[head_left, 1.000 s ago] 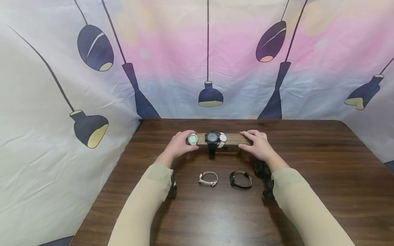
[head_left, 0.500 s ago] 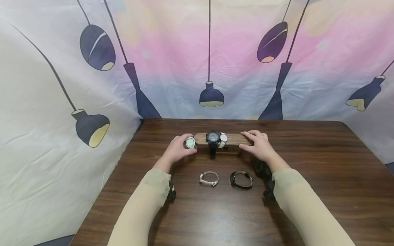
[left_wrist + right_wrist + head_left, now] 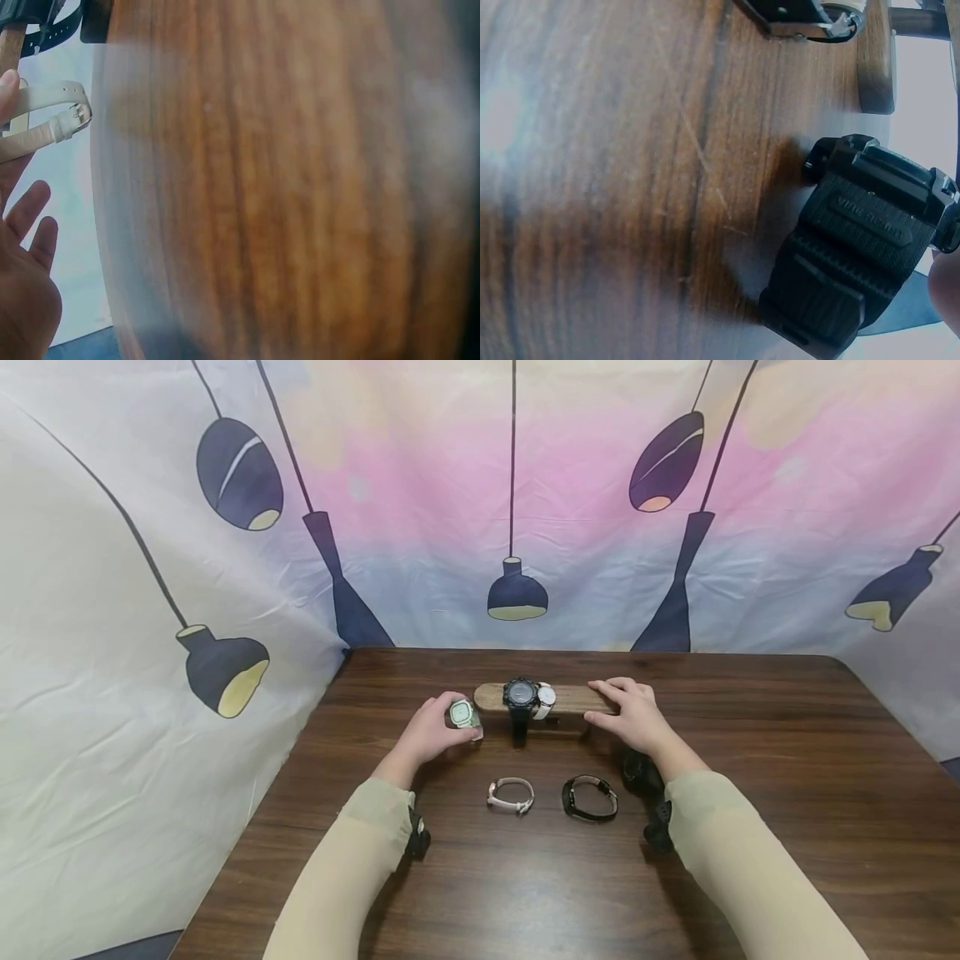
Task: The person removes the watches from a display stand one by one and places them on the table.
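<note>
A wooden stand bar (image 3: 570, 697) crosses the far middle of the table. A black watch (image 3: 519, 695) and a white-faced watch (image 3: 545, 696) hang on it. My left hand (image 3: 459, 728) pinches a pale square-faced watch (image 3: 464, 714) just off the bar's left end. The watch's cream strap and buckle (image 3: 46, 124) show in the left wrist view beside my left hand (image 3: 22, 277). My right hand (image 3: 604, 702) holds the bar's right end, fingers on top and thumb in front.
A pale-strap watch (image 3: 511, 794) and a slim black watch (image 3: 589, 797) lie on the brown table (image 3: 787, 793) between my forearms. A chunky black watch (image 3: 862, 247) lies under my right wrist, near the stand's foot (image 3: 875, 56). A printed cloth backdrop (image 3: 112, 568) surrounds the table.
My left hand has drawn the pale square-faced watch off the bar's left end, toward me and slightly left. My right hand has stayed on the bar's right end.
</note>
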Available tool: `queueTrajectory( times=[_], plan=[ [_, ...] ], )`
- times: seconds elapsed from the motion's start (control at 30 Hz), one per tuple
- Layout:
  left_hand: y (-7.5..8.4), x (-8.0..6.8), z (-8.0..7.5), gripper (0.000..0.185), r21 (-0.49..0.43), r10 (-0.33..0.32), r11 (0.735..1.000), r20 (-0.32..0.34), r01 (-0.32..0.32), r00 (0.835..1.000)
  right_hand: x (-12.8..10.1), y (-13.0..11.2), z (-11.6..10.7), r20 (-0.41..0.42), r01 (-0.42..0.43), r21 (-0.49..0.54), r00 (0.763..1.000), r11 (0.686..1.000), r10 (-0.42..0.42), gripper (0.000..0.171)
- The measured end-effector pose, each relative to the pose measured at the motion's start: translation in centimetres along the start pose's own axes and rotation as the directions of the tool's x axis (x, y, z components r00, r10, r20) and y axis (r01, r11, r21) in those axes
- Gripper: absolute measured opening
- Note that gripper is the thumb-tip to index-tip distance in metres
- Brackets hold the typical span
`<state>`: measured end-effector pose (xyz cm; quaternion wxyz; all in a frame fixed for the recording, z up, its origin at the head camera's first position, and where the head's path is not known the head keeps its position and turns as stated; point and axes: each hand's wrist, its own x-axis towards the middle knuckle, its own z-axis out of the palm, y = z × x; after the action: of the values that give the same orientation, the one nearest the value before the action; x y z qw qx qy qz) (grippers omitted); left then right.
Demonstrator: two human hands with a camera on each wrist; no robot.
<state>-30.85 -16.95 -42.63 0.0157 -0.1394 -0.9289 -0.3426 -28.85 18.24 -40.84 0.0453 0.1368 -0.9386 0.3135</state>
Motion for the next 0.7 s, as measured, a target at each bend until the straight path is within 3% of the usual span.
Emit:
queueTrajectory(
  times=[0.33,0.57,0.7],
  plan=[
    [0.2,-0.6,-0.1,0.058,-0.017,0.005,1.0,0.065,-0.004,0.998,0.0,-0.1,-0.1,-0.008,-0.004,0.008,1.0,1.0,0.004,0.062],
    [0.4,-1.2,-0.2,0.058,-0.043,-0.012,0.999,0.066,0.015,0.998,0.0,0.1,0.0,-0.007,0.004,0.009,1.0,1.0,-0.004,0.062],
    [0.6,-1.3,-0.2,0.055,-0.061,0.044,0.997,0.045,-0.041,0.998,0.0,0.1,0.0,-0.006,0.004,0.014,1.0,1.0,-0.004,0.063]
  ],
)
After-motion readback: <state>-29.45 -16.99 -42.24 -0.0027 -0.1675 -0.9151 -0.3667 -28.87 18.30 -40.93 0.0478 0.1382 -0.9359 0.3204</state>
